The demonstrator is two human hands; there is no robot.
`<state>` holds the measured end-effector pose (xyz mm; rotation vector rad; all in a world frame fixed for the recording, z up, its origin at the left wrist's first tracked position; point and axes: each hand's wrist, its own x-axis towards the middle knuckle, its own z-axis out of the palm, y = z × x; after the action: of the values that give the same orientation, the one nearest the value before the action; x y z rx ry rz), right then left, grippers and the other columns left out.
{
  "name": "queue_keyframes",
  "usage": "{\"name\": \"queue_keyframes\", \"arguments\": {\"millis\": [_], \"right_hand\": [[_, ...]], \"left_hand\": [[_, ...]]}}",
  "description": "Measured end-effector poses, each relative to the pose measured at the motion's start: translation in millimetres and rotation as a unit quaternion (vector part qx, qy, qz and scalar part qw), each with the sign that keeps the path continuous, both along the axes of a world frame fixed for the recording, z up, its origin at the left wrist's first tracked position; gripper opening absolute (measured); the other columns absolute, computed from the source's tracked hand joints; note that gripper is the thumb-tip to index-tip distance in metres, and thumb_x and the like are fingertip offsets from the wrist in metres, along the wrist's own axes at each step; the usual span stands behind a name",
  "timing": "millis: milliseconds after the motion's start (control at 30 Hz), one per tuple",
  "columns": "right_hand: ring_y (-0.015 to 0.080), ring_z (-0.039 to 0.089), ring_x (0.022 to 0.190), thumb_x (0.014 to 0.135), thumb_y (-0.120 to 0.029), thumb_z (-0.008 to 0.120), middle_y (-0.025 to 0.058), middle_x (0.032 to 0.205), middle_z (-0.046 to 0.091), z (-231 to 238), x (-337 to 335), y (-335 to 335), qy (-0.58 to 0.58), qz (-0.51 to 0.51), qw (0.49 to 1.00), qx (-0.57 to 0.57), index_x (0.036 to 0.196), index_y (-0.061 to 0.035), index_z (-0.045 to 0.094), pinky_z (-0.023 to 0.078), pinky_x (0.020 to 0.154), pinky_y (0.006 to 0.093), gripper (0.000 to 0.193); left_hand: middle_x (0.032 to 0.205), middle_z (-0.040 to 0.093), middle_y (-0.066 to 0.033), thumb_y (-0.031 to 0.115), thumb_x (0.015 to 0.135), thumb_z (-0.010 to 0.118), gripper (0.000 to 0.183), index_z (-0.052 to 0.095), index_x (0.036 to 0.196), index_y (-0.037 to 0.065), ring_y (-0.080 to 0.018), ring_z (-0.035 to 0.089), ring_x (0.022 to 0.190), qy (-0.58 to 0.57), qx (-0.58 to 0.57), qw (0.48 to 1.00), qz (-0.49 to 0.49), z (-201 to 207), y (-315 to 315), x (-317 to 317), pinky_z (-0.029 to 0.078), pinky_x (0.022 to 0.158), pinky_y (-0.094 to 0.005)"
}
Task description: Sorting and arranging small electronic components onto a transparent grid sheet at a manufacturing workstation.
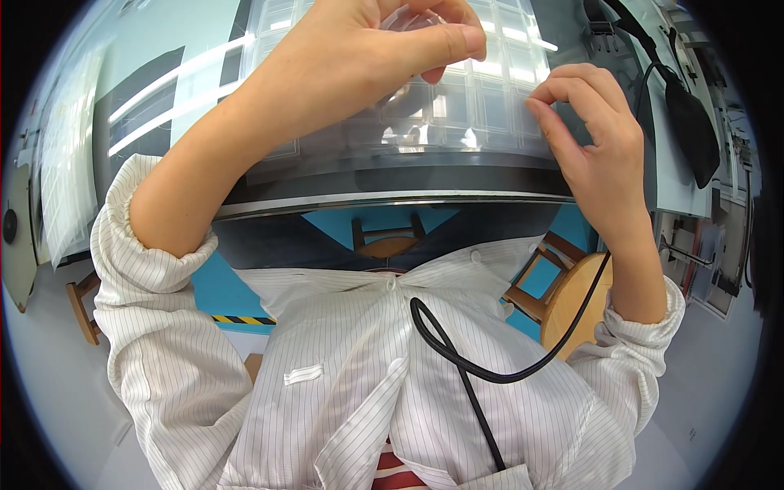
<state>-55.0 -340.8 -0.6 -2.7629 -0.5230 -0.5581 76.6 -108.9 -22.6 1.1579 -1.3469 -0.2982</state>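
1. Clear plastic tray divided into rectangular cells lay flat on the dark-surfaced desk, directly in front of the person, its glossy surface catching bright reflections.
2. Bare left hand reached across from the left and was over the tray's upper middle; its fingers were curled, thumb and forefinger curving toward each other with little gap. Transparent plastic showed around them, but whether they had hold of any could not be told.
3. Bare right hand was beside the tray's right edge, thumb and forefinger tips nearly meeting, the other fingers bent; whether something thin and see-through sat between them could not be told.
4. Translucent stacked plastic sheets or trays stood at the far left.
5. Black soft oblong pouch lay at the right, well apart from the tray.
6. Thin black cord looped across the white pinstriped shirt.
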Motion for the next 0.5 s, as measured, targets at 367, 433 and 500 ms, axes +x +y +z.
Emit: {"name": "queue_keyframes", "arguments": {"millis": [367,433,500], "right_hand": [[0.0229,0.063,0.094,0.083,0.001,0.074,0.0085,0.101,0.069,0,-2,4,-0.008,0.005,1.000,-0.001,0.099,-0.0012,0.072,0.050,0.083,0.0316,0.016],[0.0234,0.063,0.094,0.082,0.001,0.074,0.0086,0.100,0.069,-3,-1,7,-0.050,-0.009,0.999,0.005,0.098,-0.0008,0.072,0.051,0.082,0.0320,0.016],[0.0237,0.063,0.094,0.082,0.002,0.074,0.0088,0.100,0.069,-4,-1,6,-0.052,0.001,0.999,-0.008,0.098,-0.0007,0.071,0.051,0.082,0.0321,0.016]], "left_hand": [[0.090,0.067,-0.0038,0.021,0.100,0.063,0.023,0.068,0.106,-0.001,-0.0100,0.060,0.083,0.184,0.240,0.947,0.111,24,4,-13,0.048,0.077,-0.0252],[0.090,0.067,-0.0039,0.021,0.100,0.063,0.024,0.068,0.106,-0.001,-0.0099,0.060,0.083,0.187,0.251,0.943,0.116,26,4,-14,0.048,0.077,-0.0252],[0.090,0.067,-0.0040,0.021,0.100,0.063,0.024,0.068,0.106,-0.001,-0.0098,0.059,0.083,0.191,0.261,0.939,0.120,26,3,-14,0.048,0.077,-0.0252]]}}
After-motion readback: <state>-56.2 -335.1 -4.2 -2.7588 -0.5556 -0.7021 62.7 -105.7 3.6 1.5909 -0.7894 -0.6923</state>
